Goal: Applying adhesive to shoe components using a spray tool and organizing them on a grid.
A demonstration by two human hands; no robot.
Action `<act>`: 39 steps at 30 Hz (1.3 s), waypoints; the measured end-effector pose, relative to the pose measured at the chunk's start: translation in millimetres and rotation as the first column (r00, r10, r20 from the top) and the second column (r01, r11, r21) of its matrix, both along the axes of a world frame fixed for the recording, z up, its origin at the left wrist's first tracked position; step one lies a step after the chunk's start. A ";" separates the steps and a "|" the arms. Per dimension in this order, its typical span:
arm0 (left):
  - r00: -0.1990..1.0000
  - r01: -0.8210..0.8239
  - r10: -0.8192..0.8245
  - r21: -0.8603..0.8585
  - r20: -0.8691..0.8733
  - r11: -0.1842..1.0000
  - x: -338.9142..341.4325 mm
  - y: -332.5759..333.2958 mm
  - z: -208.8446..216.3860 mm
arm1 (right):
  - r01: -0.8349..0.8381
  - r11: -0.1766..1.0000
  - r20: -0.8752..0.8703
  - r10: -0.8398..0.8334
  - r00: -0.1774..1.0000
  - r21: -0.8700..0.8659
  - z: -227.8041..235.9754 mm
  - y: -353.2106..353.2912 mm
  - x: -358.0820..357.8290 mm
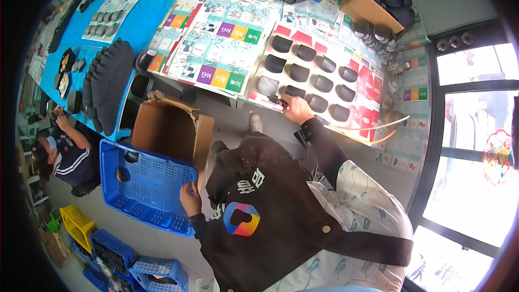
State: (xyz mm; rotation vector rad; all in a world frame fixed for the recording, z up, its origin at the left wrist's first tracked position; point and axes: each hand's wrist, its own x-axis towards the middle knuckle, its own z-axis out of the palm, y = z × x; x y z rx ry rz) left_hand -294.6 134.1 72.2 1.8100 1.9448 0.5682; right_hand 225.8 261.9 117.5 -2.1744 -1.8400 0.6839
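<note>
My right hand (297,110) is closed around a small dark spray gun (279,100) at the near edge of the table. The tool's tip is beside a greyish curved piece (267,85), paler than its neighbours. Several black curved pieces (299,72) lie spaced in rows on a red and white sheet (361,118). Down at the left, my left hand (190,199) hangs by the right end of a blue plastic crate (110,194), fingers loosely bent and apart, with nothing visible in them. Two dark pieces (123,174) are in that crate.
An open cardboard box (203,140) stands behind the crate. Yellow hoses (367,128) curve off the table's right side. Stacked black pieces (111,84) lie on a blue-covered table (65,27), where another person (70,151) works. A brown carton (357,2) stands at the back right.
</note>
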 end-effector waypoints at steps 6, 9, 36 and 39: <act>1.000 0.013 -0.012 -0.037 0.027 0.999 1.3 13.7 -3.1 | 0.031 1.000 -0.033 -0.031 0.999 0.001 3.8 -3.8 21.3; 0.998 0.053 -0.055 -0.130 -0.012 0.990 7.3 23.2 -1.9 | 0.108 0.992 -0.017 -0.107 0.994 0.061 -2.7 -1.9 38.6; 0.983 0.157 -0.112 -0.352 0.145 0.923 87.0 94.8 0.0 | 0.284 0.956 -0.228 -0.262 0.938 0.070 23.9 104.9 112.6; 0.987 0.147 -0.114 -0.355 0.112 0.923 93.5 97.3 1.4 | 0.260 0.957 -0.280 -0.216 0.935 0.131 14.5 98.2 113.7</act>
